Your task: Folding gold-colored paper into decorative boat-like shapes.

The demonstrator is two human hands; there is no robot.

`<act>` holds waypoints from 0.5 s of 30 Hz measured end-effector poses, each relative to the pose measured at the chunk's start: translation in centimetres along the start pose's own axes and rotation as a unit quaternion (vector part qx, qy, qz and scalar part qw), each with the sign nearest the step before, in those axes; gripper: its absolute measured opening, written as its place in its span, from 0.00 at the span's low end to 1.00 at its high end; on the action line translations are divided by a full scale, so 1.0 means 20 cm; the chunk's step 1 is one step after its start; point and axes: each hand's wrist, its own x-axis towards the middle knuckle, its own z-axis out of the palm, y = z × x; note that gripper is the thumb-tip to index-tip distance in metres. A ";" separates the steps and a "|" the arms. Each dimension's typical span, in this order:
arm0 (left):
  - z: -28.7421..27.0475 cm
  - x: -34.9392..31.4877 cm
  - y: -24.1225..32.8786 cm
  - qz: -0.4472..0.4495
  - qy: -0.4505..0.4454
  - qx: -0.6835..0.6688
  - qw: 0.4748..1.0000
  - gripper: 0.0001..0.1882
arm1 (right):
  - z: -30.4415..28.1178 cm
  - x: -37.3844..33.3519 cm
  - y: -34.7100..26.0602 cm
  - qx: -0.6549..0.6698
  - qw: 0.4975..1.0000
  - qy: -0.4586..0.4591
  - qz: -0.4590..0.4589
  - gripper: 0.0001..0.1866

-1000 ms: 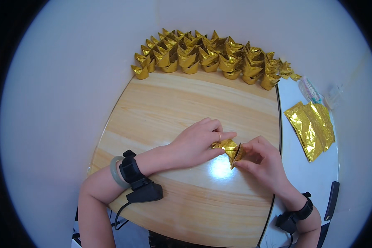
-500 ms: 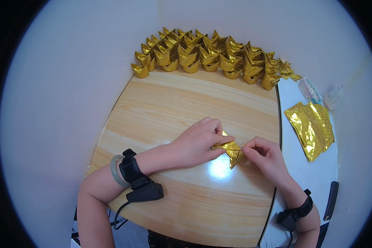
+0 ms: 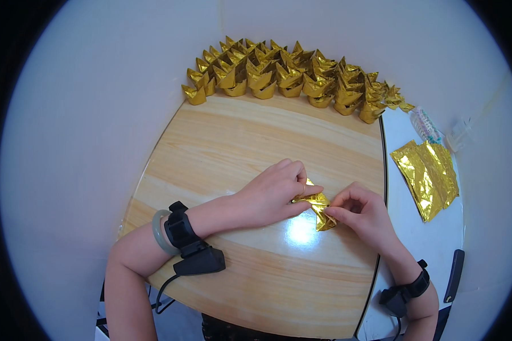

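A partly folded sheet of gold foil paper [image 3: 323, 220] is over the wooden table, between my two hands. My left hand [image 3: 274, 192] reaches in from the left with thumb and forefinger closed on the paper's left part. On the paper's right side, my right hand [image 3: 363, 215] pinches its edge between thumb and fingertips. The fingers hide part of the folds. At the back of the table stand rows of boat-shaped gold paper ingots [image 3: 261, 82], some nested in one another.
On the white surface at the right lie flat gold foil sheets [image 3: 428, 176]. Behind them are a patterned packet [image 3: 425, 126] and a clear plastic container [image 3: 458, 135]. A black strip-like object [image 3: 454, 275] is farther down on the right. Black wrist devices with cables [image 3: 199, 261] sit on both my wrists.
My right hand has shifted slightly left and up, and the right part of the gold paper is now folded in closer. My left hand stays nearly in place.
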 end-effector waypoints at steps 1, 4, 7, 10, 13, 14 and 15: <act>0.00 0.00 0.00 0.004 0.005 -0.001 1.000 0.19 | 0.01 0.00 0.00 -0.043 0.998 0.017 -0.033 0.08; 0.01 0.00 0.00 0.000 0.013 -0.009 1.000 0.17 | 0.02 0.01 -0.01 -0.057 0.998 0.025 -0.010 0.09; 0.00 0.01 0.00 -0.011 0.012 -0.013 1.000 0.17 | 0.03 0.01 -0.04 -0.102 0.994 0.036 -0.012 0.09; 0.00 0.01 0.00 -0.010 0.010 -0.011 1.000 0.16 | 0.05 0.02 -0.03 -0.119 0.990 0.067 -0.030 0.09; 0.00 0.02 0.00 -0.011 0.009 -0.014 1.000 0.16 | 0.08 0.02 0.00 -0.055 0.995 0.079 -0.033 0.08; 0.00 0.02 0.00 -0.015 0.009 -0.016 1.000 0.16 | 0.08 0.01 0.00 -0.054 0.995 0.081 -0.032 0.08; 0.00 0.02 -0.01 -0.015 0.007 -0.016 1.000 0.16 | 0.08 0.01 0.00 -0.036 0.996 0.068 -0.038 0.09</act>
